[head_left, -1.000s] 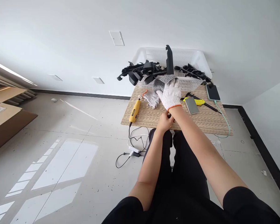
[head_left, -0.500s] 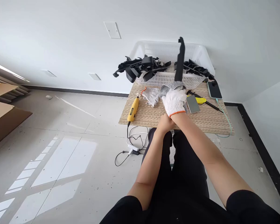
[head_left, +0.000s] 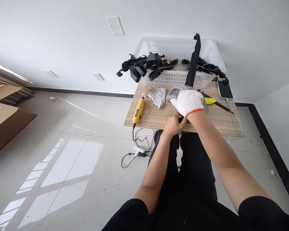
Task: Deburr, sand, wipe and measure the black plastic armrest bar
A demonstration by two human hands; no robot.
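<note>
Right hand (head_left: 188,102) grip closed on long black part (head_left: 193,65), bare left hand (head_left: 174,124) pinching its lower end, striped wooden table (head_left: 214,122), glossy tiled floor (head_left: 62,144)

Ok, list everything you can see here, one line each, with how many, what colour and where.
Long black plastic part: one, black, upright, held in the right hand.
White plastic mesh basket: one, white, far edge of table.
Black plastic parts: a pile, black, in and over the basket.
Striped wooden table: one, tan, ahead of the knees.
Yellow rotary tool: one, yellow, table's left side, corded.
Spare knit glove: one, white-grey, beside the tool.
Yellow utility knife: one, right of the gloved hand.
Smartphone: one, dark screen, right far corner, on a green cable.
Cardboard boxes: brown, floor at left.
Right hand: white glove, grips the long part.
Left hand: bare, at the part's lower end.
</note>
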